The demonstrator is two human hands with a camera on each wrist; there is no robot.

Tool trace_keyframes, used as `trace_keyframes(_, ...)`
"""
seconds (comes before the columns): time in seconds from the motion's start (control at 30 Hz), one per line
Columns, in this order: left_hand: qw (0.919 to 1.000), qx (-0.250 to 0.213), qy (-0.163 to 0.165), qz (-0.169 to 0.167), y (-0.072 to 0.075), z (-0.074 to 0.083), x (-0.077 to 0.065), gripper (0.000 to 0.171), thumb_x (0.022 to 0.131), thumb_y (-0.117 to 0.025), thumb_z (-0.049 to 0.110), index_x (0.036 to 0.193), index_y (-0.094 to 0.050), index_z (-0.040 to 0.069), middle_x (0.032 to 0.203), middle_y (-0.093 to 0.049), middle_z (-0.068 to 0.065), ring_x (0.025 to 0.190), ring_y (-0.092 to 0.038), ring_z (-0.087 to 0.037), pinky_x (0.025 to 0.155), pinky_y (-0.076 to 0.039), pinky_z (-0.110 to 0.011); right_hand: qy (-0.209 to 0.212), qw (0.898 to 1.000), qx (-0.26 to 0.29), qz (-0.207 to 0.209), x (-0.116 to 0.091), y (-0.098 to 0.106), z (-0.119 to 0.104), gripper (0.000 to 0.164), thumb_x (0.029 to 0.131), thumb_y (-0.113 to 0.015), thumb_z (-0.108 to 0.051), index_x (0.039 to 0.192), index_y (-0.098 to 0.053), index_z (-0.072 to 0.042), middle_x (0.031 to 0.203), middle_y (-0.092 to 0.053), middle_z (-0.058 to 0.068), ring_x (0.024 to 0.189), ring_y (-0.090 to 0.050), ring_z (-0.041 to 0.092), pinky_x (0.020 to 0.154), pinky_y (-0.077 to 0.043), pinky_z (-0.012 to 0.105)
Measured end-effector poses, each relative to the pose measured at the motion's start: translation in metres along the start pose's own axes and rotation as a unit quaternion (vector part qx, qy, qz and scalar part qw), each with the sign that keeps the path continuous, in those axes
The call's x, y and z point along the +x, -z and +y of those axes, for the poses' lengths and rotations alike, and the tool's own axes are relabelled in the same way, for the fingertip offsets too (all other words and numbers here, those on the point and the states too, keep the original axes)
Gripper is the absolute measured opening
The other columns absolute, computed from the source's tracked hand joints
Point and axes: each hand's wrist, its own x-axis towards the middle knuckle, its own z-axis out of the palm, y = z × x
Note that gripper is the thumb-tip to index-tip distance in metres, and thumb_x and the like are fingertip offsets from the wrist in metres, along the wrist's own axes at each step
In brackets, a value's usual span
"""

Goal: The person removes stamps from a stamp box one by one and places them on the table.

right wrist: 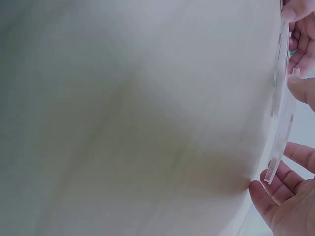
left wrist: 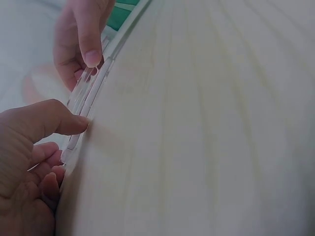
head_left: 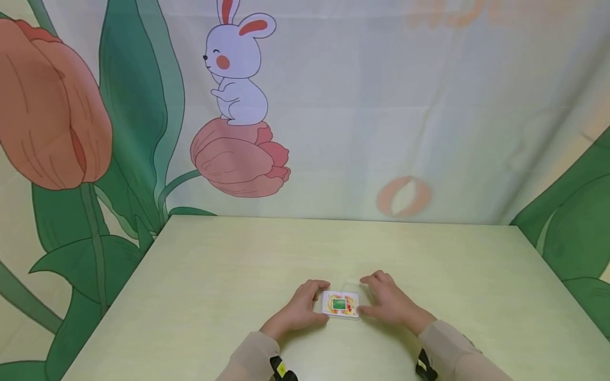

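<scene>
The left hand (head_left: 299, 311) pinched one end of the flat case (head_left: 340, 305), between both hands at the tabletop (head_left: 229, 264); the right hand (head_left: 392, 304), fingers widely parted, held the clear lid (right wrist: 282, 142). An uneven pull could perhaps tilt the case and spill its contents.

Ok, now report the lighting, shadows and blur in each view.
Head: brightly lit, soft shadows by the left hand and right hand on the table; left wrist: dimmer, greyish, table grain soft; right wrist: dim, darkest toward the left edge, table blurred, a soft shadow beside the right hand.
</scene>
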Motion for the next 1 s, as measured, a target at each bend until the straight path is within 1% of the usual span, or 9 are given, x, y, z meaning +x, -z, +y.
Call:
trace_keyframes(0.1, 1.0, -0.003, -0.003, 0.002, -0.001, -0.001, -0.001, 0.067, 0.073, -0.075, 0.009, 0.132, -0.044, 0.002, 0.106, -0.046, -0.005, 0.093, -0.038, -0.017, 0.077, -0.033, -0.027, -0.002, 1.0, -0.004, 0.001, -0.001, 0.002, 0.005, 0.064, 0.075, -0.078, -0.03, 0.127, -0.053, 0.0, 0.112, -0.051, 0.01, 0.105, -0.046, 0.023, 0.089, -0.045, 0.043)
trace_keyframes(0.17, 1.0, -0.003, 0.003, 0.004, -0.001, 0.0, -0.002, 0.066, 0.074, -0.075, 0.01, 0.132, -0.044, 0.002, 0.105, -0.046, -0.004, 0.093, -0.038, -0.017, 0.078, -0.033, -0.027, 0.002, 1.0, -0.005, 0.002, -0.001, 0.003, 0.006, 0.064, 0.076, -0.078, -0.03, 0.127, -0.053, 0.0, 0.112, -0.051, 0.01, 0.105, -0.046, 0.024, 0.089, -0.044, 0.044)
trace_keyframes(0.33, 0.9999, -0.003, 0.011, 0.005, -0.001, 0.0, -0.001, 0.066, 0.074, -0.074, 0.01, 0.132, -0.044, 0.004, 0.106, -0.046, -0.004, 0.095, -0.038, -0.017, 0.079, -0.033, -0.028, 0.0, 1.0, -0.01, 0.004, 0.0, 0.003, 0.01, 0.064, 0.077, -0.078, -0.031, 0.128, -0.053, -0.001, 0.111, -0.051, 0.009, 0.104, -0.045, 0.022, 0.088, -0.045, 0.041)
trace_keyframes(0.43, 1.0, -0.004, 0.007, 0.002, -0.001, 0.0, 0.0, 0.066, 0.074, -0.074, 0.01, 0.132, -0.044, 0.003, 0.106, -0.046, -0.006, 0.095, -0.039, -0.018, 0.079, -0.033, -0.029, -0.006, 1.0, -0.009, 0.007, 0.0, 0.003, 0.013, 0.064, 0.077, -0.078, -0.03, 0.128, -0.053, -0.001, 0.11, -0.051, 0.009, 0.102, -0.046, 0.021, 0.088, -0.044, 0.041)
trace_keyframes(0.7, 1.0, -0.003, 0.006, 0.003, -0.001, 0.0, -0.002, 0.067, 0.073, -0.075, 0.01, 0.132, -0.044, 0.003, 0.107, -0.047, -0.005, 0.095, -0.039, -0.017, 0.079, -0.034, -0.028, -0.005, 1.0, -0.003, 0.009, -0.001, 0.003, 0.016, 0.064, 0.077, -0.078, -0.03, 0.127, -0.053, 0.001, 0.108, -0.05, 0.009, 0.1, -0.045, 0.021, 0.087, -0.044, 0.041)
trace_keyframes(1.0, 0.9999, -0.005, 0.004, 0.009, -0.002, 0.002, -0.003, 0.066, 0.074, -0.075, 0.011, 0.132, -0.044, 0.002, 0.107, -0.046, -0.005, 0.094, -0.038, -0.017, 0.078, -0.033, -0.028, -0.021, 1.0, 0.001, 0.015, 0.001, 0.005, 0.019, 0.065, 0.077, -0.078, -0.031, 0.127, -0.053, 0.001, 0.11, -0.05, 0.011, 0.102, -0.047, 0.023, 0.09, -0.044, 0.043)
